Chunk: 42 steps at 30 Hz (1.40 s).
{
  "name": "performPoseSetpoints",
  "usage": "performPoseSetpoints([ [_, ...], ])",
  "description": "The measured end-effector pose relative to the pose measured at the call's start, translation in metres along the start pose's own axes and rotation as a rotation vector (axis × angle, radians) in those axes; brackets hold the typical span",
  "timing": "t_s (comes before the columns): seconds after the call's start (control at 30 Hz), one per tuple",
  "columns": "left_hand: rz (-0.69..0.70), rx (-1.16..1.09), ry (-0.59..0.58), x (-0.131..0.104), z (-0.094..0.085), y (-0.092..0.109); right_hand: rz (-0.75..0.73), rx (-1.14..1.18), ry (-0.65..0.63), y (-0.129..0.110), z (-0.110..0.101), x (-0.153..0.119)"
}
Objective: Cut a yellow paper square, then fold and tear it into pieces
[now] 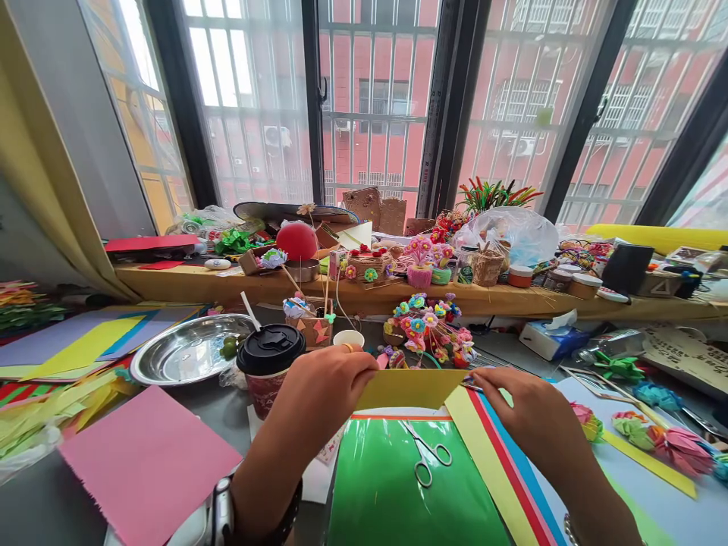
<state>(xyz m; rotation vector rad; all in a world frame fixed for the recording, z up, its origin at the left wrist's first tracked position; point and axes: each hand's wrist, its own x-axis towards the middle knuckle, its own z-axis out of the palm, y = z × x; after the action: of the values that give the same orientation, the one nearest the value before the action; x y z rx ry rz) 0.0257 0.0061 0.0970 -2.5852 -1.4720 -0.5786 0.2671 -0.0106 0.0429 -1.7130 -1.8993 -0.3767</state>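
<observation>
Above the far edge of the green sheet [409,500], the yellow paper [403,388] is raised between two hands: the left hand [327,379] is closed in a pinch on its left end, and the right hand [526,402], loosely curled, pinches its right corner at the fingertips. Even, light tension would best keep it flat without creasing. The scissors [424,455] lie on the green sheet.

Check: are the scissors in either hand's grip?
No, the scissors lie on the green sheet; the left hand and right hand hold yellow paper.
</observation>
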Motion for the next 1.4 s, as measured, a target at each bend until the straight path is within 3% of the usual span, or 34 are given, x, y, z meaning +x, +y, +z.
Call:
performPoseSetpoints([
  [0.1, -0.006, 0.009, -0.005, 0.001, 0.0, 0.001, 0.102, -0.013, 0.106, 0.001, -0.002, 0.001],
  [0.17, 0.03, 0.003, -0.014, 0.002, 0.003, 0.006, 0.056, 0.12, 0.145, -0.005, -0.005, 0.001],
  [0.3, 0.131, -0.025, -0.028, 0.006, 0.008, 0.02, -0.153, 0.4, -0.01, -0.027, -0.007, 0.002],
  [0.4, 0.165, -0.04, -0.007, 0.007, 0.011, 0.025, -0.185, 0.48, -0.054, -0.037, -0.003, 0.001],
  [0.53, 0.153, -0.062, 0.013, 0.006, 0.01, 0.016, -0.148, 0.45, -0.005, -0.031, 0.0, 0.0],
  [0.83, -0.054, 0.02, 0.099, -0.003, -0.001, -0.019, -0.056, 0.342, 0.065, -0.012, 0.004, -0.001],
  [0.93, -0.109, 0.063, 0.173, -0.003, -0.003, -0.018, -0.064, 0.283, 0.099, -0.014, 0.007, 0.0],
  [1.03, -0.013, 0.002, 0.255, -0.001, -0.001, -0.005, -0.158, 0.302, 0.06, -0.021, 0.006, 0.0],
  [1.17, 0.197, -0.12, 0.095, 0.005, 0.01, 0.019, -0.225, 0.419, 0.015, -0.038, -0.001, -0.001],
  [1.27, 0.197, -0.055, -0.001, 0.009, 0.016, 0.027, -0.243, 0.445, 0.025, -0.046, -0.003, -0.002],
  [1.4, 0.185, 0.022, 0.009, 0.012, 0.018, 0.025, -0.206, 0.418, 0.006, -0.039, -0.002, -0.002],
])
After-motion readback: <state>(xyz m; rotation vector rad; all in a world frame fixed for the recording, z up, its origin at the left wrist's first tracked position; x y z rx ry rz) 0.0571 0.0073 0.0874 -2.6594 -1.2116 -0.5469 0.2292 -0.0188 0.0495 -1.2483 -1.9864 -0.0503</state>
